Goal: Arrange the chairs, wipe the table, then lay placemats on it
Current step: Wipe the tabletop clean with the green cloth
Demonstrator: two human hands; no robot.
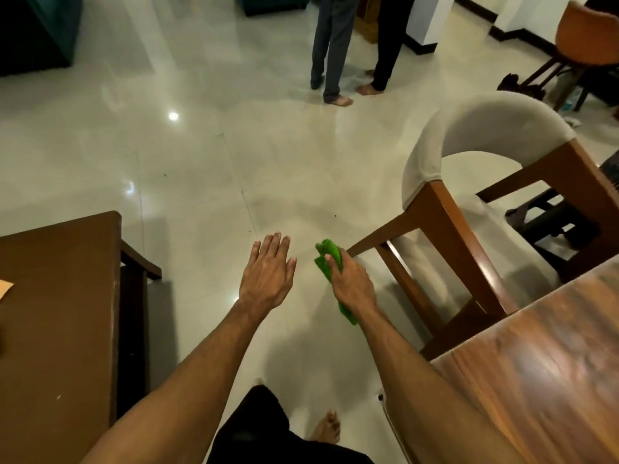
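Chair [445,216] standing just beside table [536,380] corner at right, seemingly angled off its edge: left hand [268,272] spread, empty, over floor [201,162], right hand [351,283] wrapped round green cloth [330,254] near seat rail [385,234] — grasp backrest [485,115] firmly, slide square under table without snagging cloth.

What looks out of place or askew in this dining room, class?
The beige-backed chair stands at an angle to the edge of the wooden table. It is neither squared up nor tucked in, so it looks askew. Nothing appears spilled or broken.
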